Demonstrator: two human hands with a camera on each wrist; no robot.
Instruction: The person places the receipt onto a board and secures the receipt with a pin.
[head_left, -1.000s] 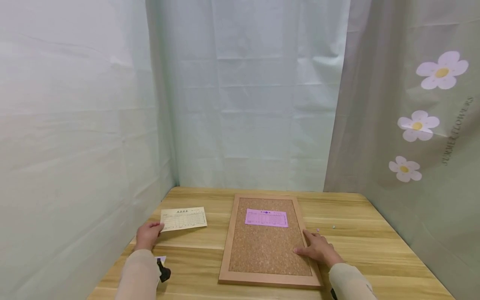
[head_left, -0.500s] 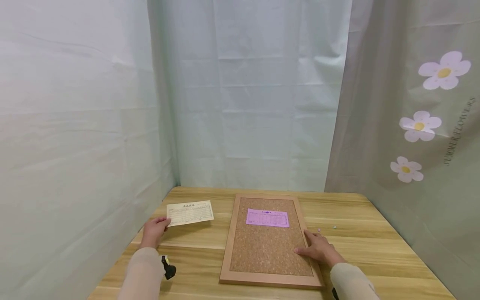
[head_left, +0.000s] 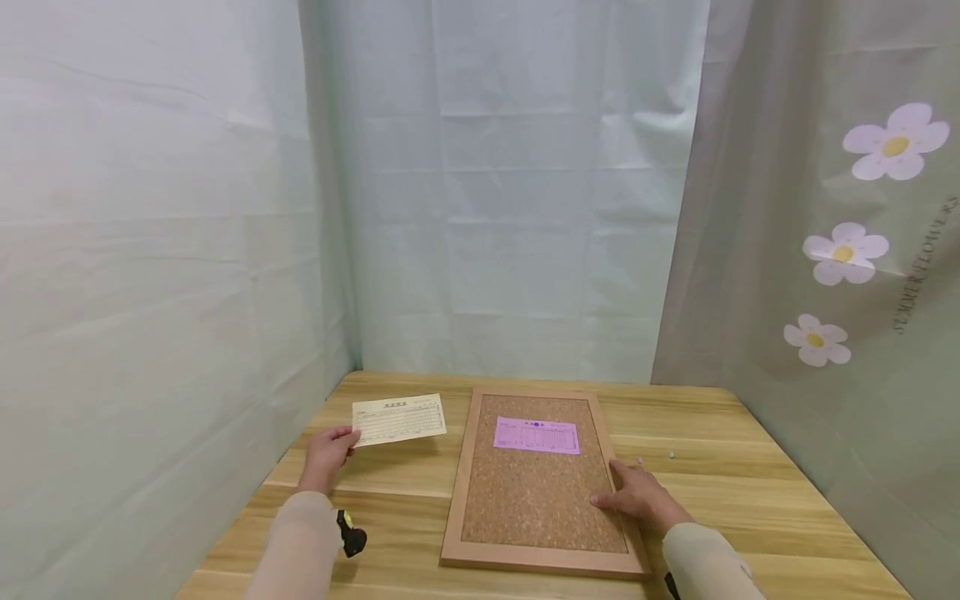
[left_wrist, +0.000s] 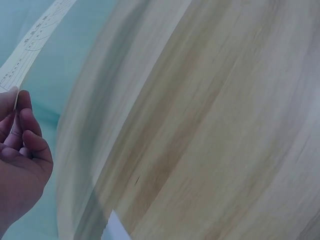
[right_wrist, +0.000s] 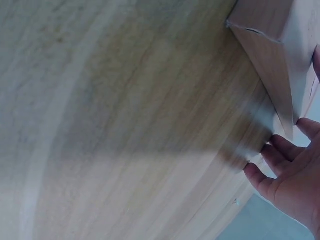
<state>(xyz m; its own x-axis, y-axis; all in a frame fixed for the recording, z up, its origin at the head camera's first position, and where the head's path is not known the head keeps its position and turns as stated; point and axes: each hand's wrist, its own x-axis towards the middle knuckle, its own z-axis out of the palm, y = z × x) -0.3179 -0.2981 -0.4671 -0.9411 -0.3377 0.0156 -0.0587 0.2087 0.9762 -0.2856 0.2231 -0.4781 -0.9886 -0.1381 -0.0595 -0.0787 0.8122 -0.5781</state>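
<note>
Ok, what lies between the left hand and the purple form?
In the head view: the cream form the left hand pinches, a bare strip of wooden tabletop, then the corkboard's frame and some cork.

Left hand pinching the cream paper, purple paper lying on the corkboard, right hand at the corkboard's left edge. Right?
One thing is off: the right hand is at the right edge of the corkboard, not the left; see the head view. The left hand pinching the cream paper and the purple paper lying on the corkboard are correct.
</note>
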